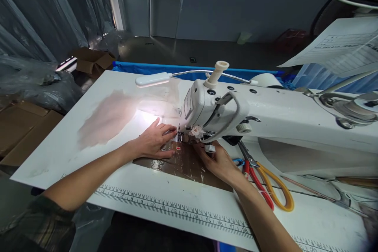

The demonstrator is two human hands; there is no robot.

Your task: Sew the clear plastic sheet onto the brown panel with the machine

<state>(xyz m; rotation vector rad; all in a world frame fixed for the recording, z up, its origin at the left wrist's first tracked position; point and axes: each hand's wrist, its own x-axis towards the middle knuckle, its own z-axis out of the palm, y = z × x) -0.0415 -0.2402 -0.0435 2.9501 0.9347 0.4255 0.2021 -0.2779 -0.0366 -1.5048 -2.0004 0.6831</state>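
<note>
1. My left hand point(156, 139) lay palm down just left of the needle end of the sewing machine point(283, 114), its fingers spread and slightly bent, their tips beside the metal presser foot point(179, 138).
2. My right hand point(220, 161) reached in under the machine's head, over the brown sheet point(191, 169); the head hid my fingertips, so I could not make out whether they pinched anything.
3. Sheer, pale pink fabric point(108, 118), gauzy and irregular at its edges, spread across the smooth white table point(56, 157) left of the machine, reaching toward the needle.
4. The brown sheet, glossy, creased and straight along its near edge, lay below the machine's needle end, with a small red-and-white mark point(178, 148) on it.
5. A rounded white plastic lamp point(153, 80) on a ribbed metal neck hung beyond the needle end, brightening the fabric.
6. Metal scissors point(289, 197) with smooth yellow loops lay on the near side of the machine's arm, curved red handles point(261, 185) against them.
7. A printed ruler scale point(177, 209) ran along the table's edge, nearer me than the machine.
</note>
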